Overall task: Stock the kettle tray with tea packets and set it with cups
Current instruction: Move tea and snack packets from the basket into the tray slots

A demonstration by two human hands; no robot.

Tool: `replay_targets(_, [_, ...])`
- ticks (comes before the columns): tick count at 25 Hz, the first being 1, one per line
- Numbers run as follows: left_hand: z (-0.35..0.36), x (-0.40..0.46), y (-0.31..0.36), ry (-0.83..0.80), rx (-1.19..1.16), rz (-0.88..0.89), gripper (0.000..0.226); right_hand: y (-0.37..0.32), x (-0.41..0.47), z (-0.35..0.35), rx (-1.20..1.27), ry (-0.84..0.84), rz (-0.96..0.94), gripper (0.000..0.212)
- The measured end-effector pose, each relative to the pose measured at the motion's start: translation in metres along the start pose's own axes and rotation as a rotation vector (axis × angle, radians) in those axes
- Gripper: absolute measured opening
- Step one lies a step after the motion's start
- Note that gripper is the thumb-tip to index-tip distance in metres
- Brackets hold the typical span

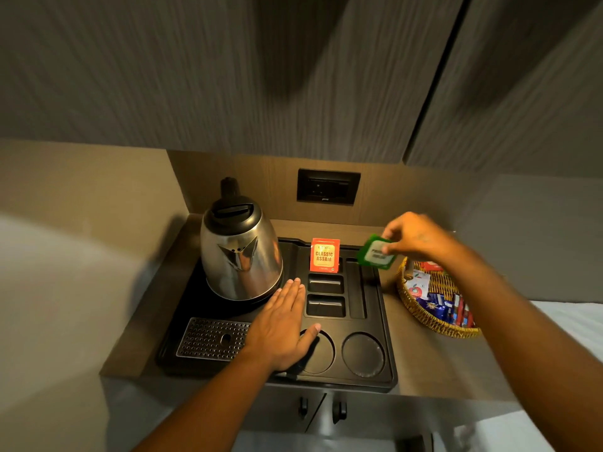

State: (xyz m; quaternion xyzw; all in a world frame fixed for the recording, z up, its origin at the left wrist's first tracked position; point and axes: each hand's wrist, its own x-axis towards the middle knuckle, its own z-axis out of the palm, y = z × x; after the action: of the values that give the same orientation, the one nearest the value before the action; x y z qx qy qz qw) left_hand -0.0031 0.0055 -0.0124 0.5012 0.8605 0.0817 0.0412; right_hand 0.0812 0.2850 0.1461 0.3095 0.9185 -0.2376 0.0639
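A black kettle tray (385,321) lies on the counter with a steel kettle (241,252) at its back left. A red Classic Assam tea packet (324,256) stands upright in the rearmost slot; the two slots in front of it are empty, and so are the two round cup wells (363,353) at the tray's front. My right hand (417,238) pinches a green tea packet (375,256) in the air above the tray's right rear corner. My left hand (282,324) rests flat on the tray, fingers together, thumb over the left cup well. No cups are in view.
A wicker basket (421,316) of assorted sachets sits on the counter right of the tray. A perforated drip grate (212,337) fills the tray's front left. A wall socket (328,186) is behind, cabinets overhang above, and cabinet door handles (321,409) are below the counter edge.
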Motion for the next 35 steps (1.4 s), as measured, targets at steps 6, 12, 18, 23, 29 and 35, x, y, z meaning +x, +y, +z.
replay_targets(6, [-0.001, 0.0, -0.001, 0.009, -0.022, 0.004, 0.083, -0.068, 0.034, 0.076, -0.112, -0.19, -0.034, 0.021])
replay_targets(12, [0.002, 0.001, -0.001, 0.031, -0.033, 0.002, 0.084, -0.064, 0.044, 0.078, -0.08, -0.132, 0.005, 0.038])
replay_targets(18, [0.007, 0.002, -0.002, 0.045, -0.036, -0.004, 0.086, 0.065, 0.017, 0.016, 0.027, 0.267, 0.366, 0.025])
replay_targets(23, [0.007, 0.002, -0.002, 0.043, -0.026, -0.014, 0.086, 0.101, 0.002, 0.041, 0.009, -0.033, 0.462, 0.047])
replay_targets(29, [0.006, 0.0, -0.001, 0.028, -0.027, -0.013, 0.084, 0.103, 0.003, 0.048, 0.132, 0.097, 0.405, 0.014])
replay_targets(35, [0.004, -0.002, -0.001, 0.035, -0.028, -0.009, 0.085, 0.097, -0.023, 0.006, 0.103, 0.201, 0.339, 0.021])
